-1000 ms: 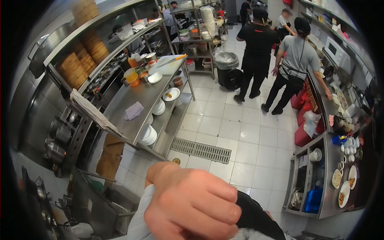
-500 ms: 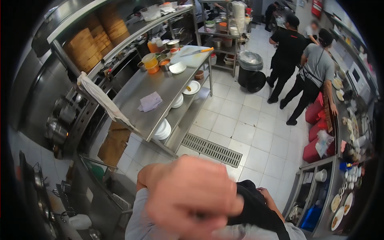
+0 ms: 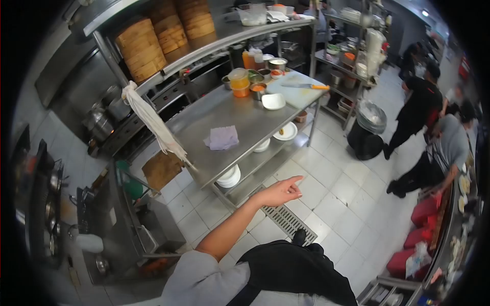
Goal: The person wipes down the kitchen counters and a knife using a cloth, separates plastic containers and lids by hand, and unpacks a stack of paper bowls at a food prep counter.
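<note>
Your left hand is out in front of you, bare and holding nothing: one finger points forward, the others look loosely bent, and they close on no object. You cannot see your right hand here, so its grip cannot be told. The steel table is nearest your left hand, standing ahead of it and toward your left; the hand appears apart from it, with the floor drain showing just below in view.

As a judgement, you are between holds, with an empty-handed gesture or reach in hand. Taking up anything from the table would call for bringing the hand in over its edge and spreading the fingers.

Counting on the tabletop, you have one purple cloth lying crumpled, one white bowl, and one cutting board with one orange-handled knife on it. Below are two stacks of white dishes, the front stack and the back stack, plus one plate with a little food. One white cloth hangs at the near end. Three stacks of bamboo steamers stand on the upper shelf.
</note>
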`<state>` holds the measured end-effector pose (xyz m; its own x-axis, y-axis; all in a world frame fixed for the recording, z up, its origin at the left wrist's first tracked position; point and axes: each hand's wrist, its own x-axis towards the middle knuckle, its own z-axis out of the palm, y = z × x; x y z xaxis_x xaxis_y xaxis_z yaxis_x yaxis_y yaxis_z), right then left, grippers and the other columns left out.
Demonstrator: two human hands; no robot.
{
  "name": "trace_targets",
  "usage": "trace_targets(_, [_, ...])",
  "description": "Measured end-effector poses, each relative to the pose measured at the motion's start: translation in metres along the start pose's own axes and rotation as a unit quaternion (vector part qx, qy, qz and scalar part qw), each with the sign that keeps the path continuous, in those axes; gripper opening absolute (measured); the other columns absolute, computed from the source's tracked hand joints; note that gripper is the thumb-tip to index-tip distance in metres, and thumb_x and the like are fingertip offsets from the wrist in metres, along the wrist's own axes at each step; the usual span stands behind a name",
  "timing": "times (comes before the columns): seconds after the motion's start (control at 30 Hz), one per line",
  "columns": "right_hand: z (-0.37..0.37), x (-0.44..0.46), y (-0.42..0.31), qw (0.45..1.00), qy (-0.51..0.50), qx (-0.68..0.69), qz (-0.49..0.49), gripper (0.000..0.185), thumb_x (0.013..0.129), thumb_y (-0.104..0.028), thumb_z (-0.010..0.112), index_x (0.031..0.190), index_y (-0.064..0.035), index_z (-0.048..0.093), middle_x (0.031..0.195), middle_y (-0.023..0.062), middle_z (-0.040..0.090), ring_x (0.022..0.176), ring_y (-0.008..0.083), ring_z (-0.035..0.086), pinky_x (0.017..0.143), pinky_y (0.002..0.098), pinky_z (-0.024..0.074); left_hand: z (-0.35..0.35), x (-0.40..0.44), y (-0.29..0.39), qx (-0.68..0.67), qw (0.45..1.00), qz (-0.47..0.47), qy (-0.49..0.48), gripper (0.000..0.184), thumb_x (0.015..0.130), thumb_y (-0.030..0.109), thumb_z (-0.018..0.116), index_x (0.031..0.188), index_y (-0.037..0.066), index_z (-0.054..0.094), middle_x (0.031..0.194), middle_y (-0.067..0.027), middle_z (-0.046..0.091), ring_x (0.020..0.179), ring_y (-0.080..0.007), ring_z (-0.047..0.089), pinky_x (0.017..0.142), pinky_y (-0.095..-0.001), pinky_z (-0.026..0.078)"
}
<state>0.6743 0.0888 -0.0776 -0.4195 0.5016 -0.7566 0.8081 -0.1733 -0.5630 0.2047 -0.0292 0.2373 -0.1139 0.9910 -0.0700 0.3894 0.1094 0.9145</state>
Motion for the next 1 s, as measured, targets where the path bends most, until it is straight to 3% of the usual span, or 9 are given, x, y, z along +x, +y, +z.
trace_targets(0.1, [-0.025,0.045,-0.036,0.999,-0.030,-0.011,-0.008,0.031,0.076,-0.025,0.063,0.093,0.0014,0.062,0.081,0.0102,0.066,0.073,0.0222,0.063,0.068,0.0352,0.0496,-0.001,0.004,-0.072,0.008,0.975,-0.149,0.166,0.071,0.086,0.029,0.056,0.141,0.003,0.018,0.120,-0.0205,0.048,0.108,-0.0283,0.051,0.090,-0.0359,0.042])
trace_targets(0.17, [-0.049,0.073,-0.050,0.998,-0.049,-0.034,-0.013,0.031,0.076,-0.024,0.063,0.093,0.0016,0.062,0.081,0.0106,0.066,0.074,0.0229,0.063,0.068,0.0359,0.0495,0.001,0.008,-0.115,0.204,0.914,-0.222,0.273,0.079,0.086,0.033,0.056,0.141,0.000,0.010,0.129,-0.0321,0.034,0.120,-0.0406,0.039,0.100,-0.0419,0.035])
trace_targets(0.2, [-0.060,0.086,-0.059,0.998,-0.053,-0.043,-0.009,0.030,0.076,-0.024,0.062,0.093,0.0016,0.062,0.081,0.0108,0.066,0.074,0.0233,0.063,0.068,0.0362,0.0494,-0.007,0.005,-0.111,0.124,0.919,-0.259,0.272,0.080,0.086,0.035,0.055,0.142,0.002,0.008,0.136,-0.0350,0.021,0.128,-0.0466,0.024,0.105,-0.0464,0.028])
trace_targets(0.43, [-0.127,0.179,-0.134,0.997,-0.067,-0.037,0.009,0.029,0.076,-0.023,0.061,0.091,0.0022,0.061,0.082,0.0120,0.065,0.075,0.0258,0.063,0.069,0.0383,0.0491,-0.044,0.002,-0.152,0.159,0.835,-0.338,0.403,0.085,0.083,0.042,0.057,0.144,0.010,0.007,0.140,-0.0355,0.012,0.129,-0.0493,0.018,0.105,-0.0508,0.023])
trace_targets(0.73, [-0.149,0.251,-0.192,0.997,-0.054,0.058,0.003,0.028,0.076,-0.021,0.059,0.089,0.0028,0.061,0.083,0.0136,0.065,0.077,0.0290,0.063,0.071,0.0410,0.0486,-0.158,-0.019,-0.233,0.205,0.727,-0.357,0.550,0.074,0.081,0.055,0.053,0.141,0.019,0.028,0.143,-0.0289,0.016,0.130,-0.0462,0.018,0.106,-0.0505,0.019])
trace_targets(0.83, [-0.122,0.260,-0.210,0.977,-0.124,-0.110,-0.133,0.025,0.081,-0.021,0.054,0.091,0.0011,0.061,0.081,0.0133,0.064,0.071,0.0254,0.062,0.062,0.0374,0.0494,-0.199,-0.014,-0.264,0.303,0.680,-0.426,0.515,0.073,0.080,0.058,0.050,0.139,0.018,0.031,0.144,-0.0258,0.016,0.134,-0.0423,0.013,0.106,-0.0543,0.015])
trace_targets(0.9, [-0.110,0.256,-0.190,0.816,-0.119,-0.360,-0.435,0.025,0.087,-0.021,0.048,0.094,-0.0007,0.062,0.079,0.0129,0.063,0.065,0.0214,0.062,0.052,0.0335,0.0502,-0.211,-0.005,-0.284,0.335,0.666,-0.459,0.484,0.069,0.081,0.058,0.048,0.137,0.019,0.037,0.145,-0.0226,0.018,0.135,-0.0405,0.010,0.106,-0.0565,0.011])
trace_targets(0.93, [-0.081,0.196,-0.252,0.978,-0.091,-0.167,-0.085,0.022,0.087,-0.016,0.049,0.097,0.0001,0.061,0.080,0.0127,0.064,0.065,0.0219,0.062,0.052,0.0334,0.0508,-0.211,0.001,-0.289,0.348,0.665,-0.451,0.483,0.069,0.081,0.057,0.048,0.136,0.017,0.038,0.144,-0.0232,0.019,0.135,-0.0407,0.010,0.106,-0.0569,0.011])
trace_targets(1.0, [-0.056,0.169,-0.289,0.998,-0.046,-0.017,0.032,0.022,0.084,-0.012,0.055,0.102,0.0015,0.058,0.085,0.0132,0.064,0.066,0.0210,0.063,0.053,0.0309,0.0525,-0.230,0.008,-0.294,0.399,0.653,-0.426,0.482,0.067,0.083,0.054,0.048,0.135,0.013,0.039,0.143,-0.0247,0.020,0.134,-0.0413,0.011,0.106,-0.0571,0.010])
